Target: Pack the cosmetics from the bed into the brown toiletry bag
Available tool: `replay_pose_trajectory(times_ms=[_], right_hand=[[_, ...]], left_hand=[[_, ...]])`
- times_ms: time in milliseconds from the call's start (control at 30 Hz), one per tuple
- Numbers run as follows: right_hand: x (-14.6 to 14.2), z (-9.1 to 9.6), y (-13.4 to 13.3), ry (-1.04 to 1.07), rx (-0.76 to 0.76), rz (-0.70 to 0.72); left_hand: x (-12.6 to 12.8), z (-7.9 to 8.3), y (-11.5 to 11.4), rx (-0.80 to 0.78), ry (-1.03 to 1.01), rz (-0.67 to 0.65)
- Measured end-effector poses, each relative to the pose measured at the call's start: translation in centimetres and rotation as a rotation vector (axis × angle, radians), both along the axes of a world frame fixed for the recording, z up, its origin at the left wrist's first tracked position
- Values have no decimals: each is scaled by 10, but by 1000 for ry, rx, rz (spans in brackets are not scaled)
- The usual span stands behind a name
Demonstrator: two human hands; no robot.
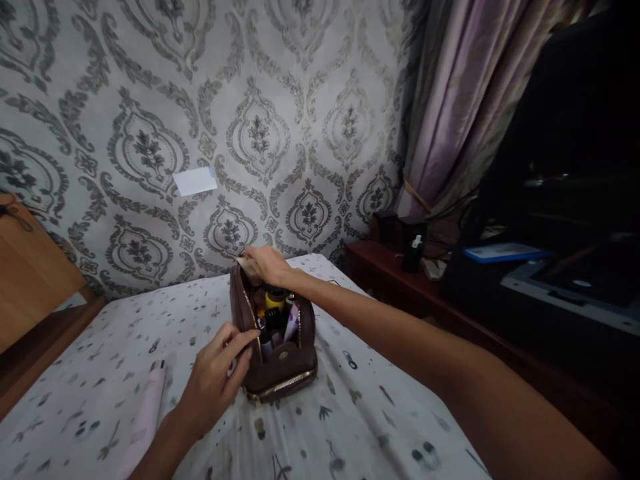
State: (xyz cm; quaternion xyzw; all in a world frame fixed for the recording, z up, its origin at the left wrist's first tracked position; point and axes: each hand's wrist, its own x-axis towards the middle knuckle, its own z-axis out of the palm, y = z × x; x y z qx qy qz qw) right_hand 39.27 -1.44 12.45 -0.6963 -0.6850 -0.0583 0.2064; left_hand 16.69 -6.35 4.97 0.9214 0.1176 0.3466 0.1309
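Observation:
A dark brown cosmetic bag [283, 373] stands on the patterned sheet with its zipped top apart. Inside it I see a yellow-and-black container [275, 300], a white and purple tube [292, 321] and other small items packed closely. My left hand [217, 367] is at the bag's near left side, fingertips closed on the rim by the zipper. My right hand [270, 265] reaches over to the bag's far end, its fingers bent around a small pale beige piece [246, 265]; whether this is a loose item or part of the bag I cannot tell.
On the sheet [195, 307] at left lies a pale pink tube [149, 407]. A wooden board [35, 273] stands far left. On a reddish-brown cabinet [370, 257] at right is a dark dropper bottle [414, 255]. Patterned wallpaper and a purple curtain [450, 100] are behind.

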Motion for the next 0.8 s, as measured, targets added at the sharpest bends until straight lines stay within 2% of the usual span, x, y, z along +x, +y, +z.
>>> replay_pose_trajectory(times_ms=[433,600,800], right_hand=[[4,7,-10,-92,-63,102],[4,6,-14,-124,-48,77],[0,9,-13,-56,-79,12]], left_hand=[[1,0,-1,-6,-15,15],[1,0,-1,-18,10,32],[1,0,-1,-15,-6,21]])
